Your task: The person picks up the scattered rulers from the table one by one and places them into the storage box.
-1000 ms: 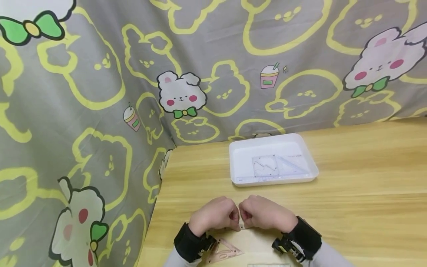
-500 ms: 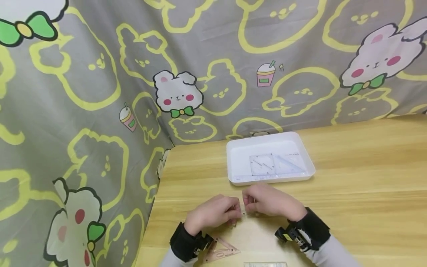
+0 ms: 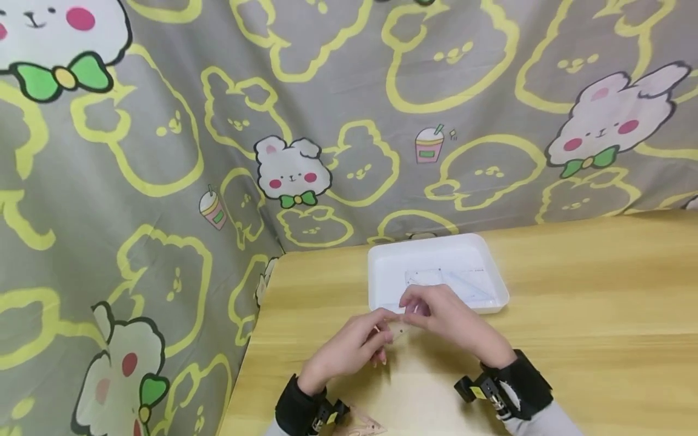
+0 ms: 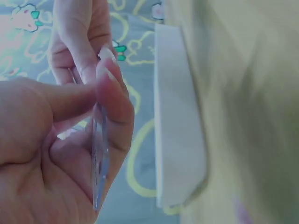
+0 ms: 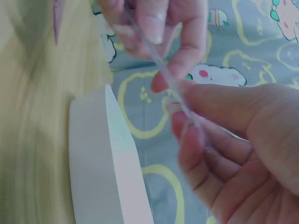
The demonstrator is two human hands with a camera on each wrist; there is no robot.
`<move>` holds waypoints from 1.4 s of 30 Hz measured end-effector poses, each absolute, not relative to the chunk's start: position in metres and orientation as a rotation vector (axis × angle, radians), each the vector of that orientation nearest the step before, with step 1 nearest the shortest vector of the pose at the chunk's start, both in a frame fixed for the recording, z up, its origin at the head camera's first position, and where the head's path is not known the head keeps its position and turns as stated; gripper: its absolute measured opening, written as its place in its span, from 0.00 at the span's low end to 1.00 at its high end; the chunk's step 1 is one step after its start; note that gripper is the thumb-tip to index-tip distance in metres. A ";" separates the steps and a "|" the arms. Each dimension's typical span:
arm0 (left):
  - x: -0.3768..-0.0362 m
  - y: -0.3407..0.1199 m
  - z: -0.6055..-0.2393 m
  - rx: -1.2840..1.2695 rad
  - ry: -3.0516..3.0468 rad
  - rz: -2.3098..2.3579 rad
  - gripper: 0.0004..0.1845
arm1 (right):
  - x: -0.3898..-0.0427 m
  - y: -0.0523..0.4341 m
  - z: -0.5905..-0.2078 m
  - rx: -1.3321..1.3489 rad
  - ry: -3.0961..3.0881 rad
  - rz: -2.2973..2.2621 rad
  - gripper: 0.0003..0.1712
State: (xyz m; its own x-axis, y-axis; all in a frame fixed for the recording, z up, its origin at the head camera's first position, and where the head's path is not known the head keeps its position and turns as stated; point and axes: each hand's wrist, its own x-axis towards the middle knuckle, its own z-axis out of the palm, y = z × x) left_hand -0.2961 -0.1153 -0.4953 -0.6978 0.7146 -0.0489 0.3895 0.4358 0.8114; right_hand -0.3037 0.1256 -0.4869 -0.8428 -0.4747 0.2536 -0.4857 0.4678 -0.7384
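Both hands are raised off the table just in front of the white tray (image 3: 384,266). Between them is a thin clear plastic piece (image 3: 400,330), which shows edge-on as a narrow strip in both wrist views. My left hand (image 3: 351,344) pinches it between thumb and fingers, and the strip (image 4: 99,158) runs down along its palm. My right hand (image 3: 455,318) pinches the other end of the strip (image 5: 161,67). Its full outline is hidden by the fingers. A pink set square (image 3: 361,422) lies on the table near my left wrist.
Inside the tray are a clear square template (image 3: 422,276), a pale blue set square (image 3: 473,286) and a ruler partly covered by the right hand. A patterned grey curtain (image 3: 360,224) hangs behind and left of the wooden table (image 3: 589,290).
Both hands have risen and moved forward toward the tray, carrying the clear plastic piece up from close over the table. A clear ruler at the bottom edge has left the view as the camera tilted.
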 end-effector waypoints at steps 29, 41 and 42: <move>-0.378 -0.036 -0.493 0.485 2.411 1.749 0.09 | -0.365 0.141 -0.496 0.039 -2.440 1.695 0.30; -0.396 -0.053 -0.513 0.462 2.879 1.284 0.24 | -0.399 0.100 -0.530 -0.018 -2.400 1.620 0.21; -0.398 -0.054 -0.514 0.471 2.927 1.215 0.25 | -0.401 0.097 -0.531 -0.014 -2.398 1.618 0.19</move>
State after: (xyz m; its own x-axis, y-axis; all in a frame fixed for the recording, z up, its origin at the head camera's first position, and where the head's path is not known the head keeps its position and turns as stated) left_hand -0.3982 -0.0540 -0.5135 -0.9549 0.2447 0.1682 0.2919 0.6694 0.6832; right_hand -0.4014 0.0974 -0.5309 -0.9691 0.1458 0.1989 -0.1299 0.3839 -0.9142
